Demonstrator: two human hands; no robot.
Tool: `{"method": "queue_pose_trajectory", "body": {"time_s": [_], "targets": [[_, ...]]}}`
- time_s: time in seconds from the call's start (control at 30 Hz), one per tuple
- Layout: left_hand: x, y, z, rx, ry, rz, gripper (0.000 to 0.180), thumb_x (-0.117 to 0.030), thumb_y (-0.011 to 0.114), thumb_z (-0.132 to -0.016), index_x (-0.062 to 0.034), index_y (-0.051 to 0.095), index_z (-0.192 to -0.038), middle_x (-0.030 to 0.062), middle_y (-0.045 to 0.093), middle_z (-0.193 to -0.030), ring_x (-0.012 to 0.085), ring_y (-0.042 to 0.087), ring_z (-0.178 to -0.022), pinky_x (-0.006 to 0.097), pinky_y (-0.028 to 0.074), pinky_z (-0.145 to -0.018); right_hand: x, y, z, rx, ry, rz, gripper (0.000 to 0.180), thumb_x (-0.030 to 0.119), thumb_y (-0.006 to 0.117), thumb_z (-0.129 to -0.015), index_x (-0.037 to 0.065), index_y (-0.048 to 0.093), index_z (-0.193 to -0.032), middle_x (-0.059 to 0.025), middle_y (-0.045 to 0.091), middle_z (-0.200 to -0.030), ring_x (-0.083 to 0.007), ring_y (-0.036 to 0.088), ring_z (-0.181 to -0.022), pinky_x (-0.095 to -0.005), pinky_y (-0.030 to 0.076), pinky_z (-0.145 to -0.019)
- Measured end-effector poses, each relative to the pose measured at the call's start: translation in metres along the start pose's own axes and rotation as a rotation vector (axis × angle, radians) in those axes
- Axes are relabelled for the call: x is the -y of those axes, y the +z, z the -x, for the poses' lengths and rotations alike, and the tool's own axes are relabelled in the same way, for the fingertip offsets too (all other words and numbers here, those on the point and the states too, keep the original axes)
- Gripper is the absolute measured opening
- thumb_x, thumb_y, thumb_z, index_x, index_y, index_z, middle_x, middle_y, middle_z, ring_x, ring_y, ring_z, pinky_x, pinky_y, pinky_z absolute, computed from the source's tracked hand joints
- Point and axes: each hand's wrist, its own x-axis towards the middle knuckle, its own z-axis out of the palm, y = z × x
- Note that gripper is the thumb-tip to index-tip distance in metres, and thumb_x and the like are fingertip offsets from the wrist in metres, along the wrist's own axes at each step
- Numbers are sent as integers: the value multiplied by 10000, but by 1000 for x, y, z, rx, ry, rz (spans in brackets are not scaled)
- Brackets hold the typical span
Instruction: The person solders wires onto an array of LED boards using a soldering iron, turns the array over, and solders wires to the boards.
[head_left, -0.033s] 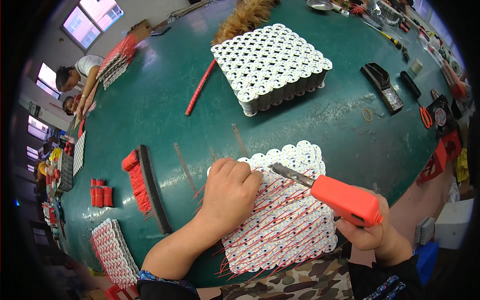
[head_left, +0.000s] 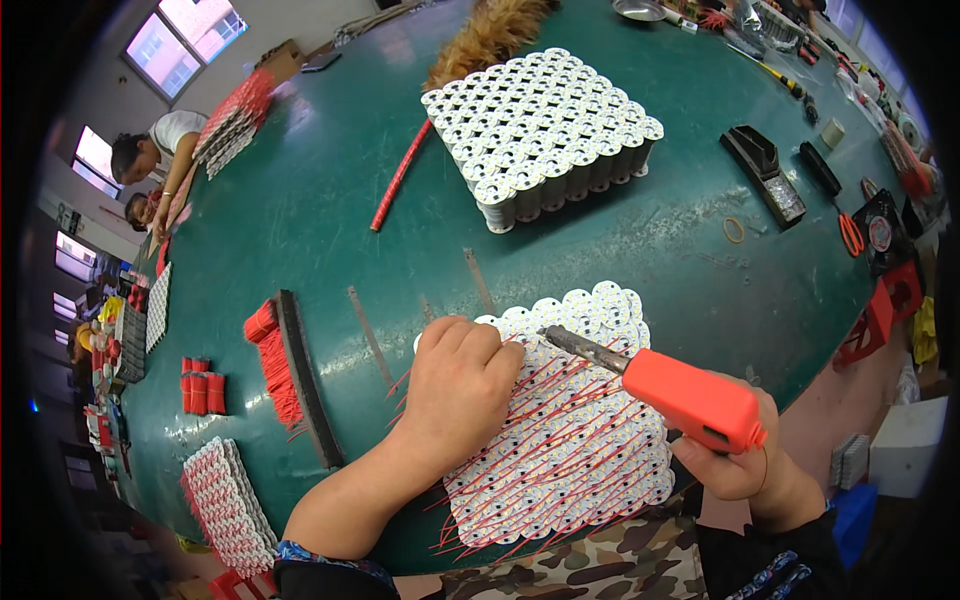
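A block of white round discs with thin red wires [head_left: 580, 450] lies at the near edge of the green table [head_left: 300, 230]. My left hand [head_left: 455, 385] rests on the block's left part, fingers curled and pressing on the discs. In my right hand [head_left: 735, 470] is an orange-handled soldering gun [head_left: 690, 400]. Its metal tip [head_left: 575, 342] points left and touches the discs just beside my left fingers.
A second block of white discs [head_left: 545, 130] stands farther back, with a red rod [head_left: 400, 175] and a feather duster [head_left: 490, 35] near it. Cut red wires [head_left: 275, 365] and a black strip [head_left: 305, 380] lie left. A black holder [head_left: 765, 170] and scissors [head_left: 850, 230] lie right. Other people [head_left: 150, 150] work far left.
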Motion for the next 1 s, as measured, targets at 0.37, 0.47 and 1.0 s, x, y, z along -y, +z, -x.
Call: {"method": "queue_pose_trajectory", "body": {"time_s": [0.37,0.47,1.0], "targets": [[2,-8,13,70,-53,-60,193,-53,678,-739,-57,721,-926,83,611,-838,286,628,-872,471,495,-893,6,3,5,-4,-15,103,404,90,683,-820,-42,645,-1200,-131,724,-989,-206,684,-772,-335,545,-732],[0,-26,24,66,-18,-43,210,-58,673,-750,-62,716,-956,86,621,-877,286,631,-910,488,491,-955,-12,2,28,-108,-26,18,473,83,664,-836,-55,588,-1283,-130,713,-1041,-163,646,-758,-314,529,-711],[136,-116,186,34,-466,-485,106,-59,686,-837,-40,723,-934,110,666,-912,335,649,-902,459,502,-812,12,10,44,-147,163,-95,500,129,658,-845,-52,572,-1304,-128,696,-1089,-123,623,-846,-279,503,-743]]}}
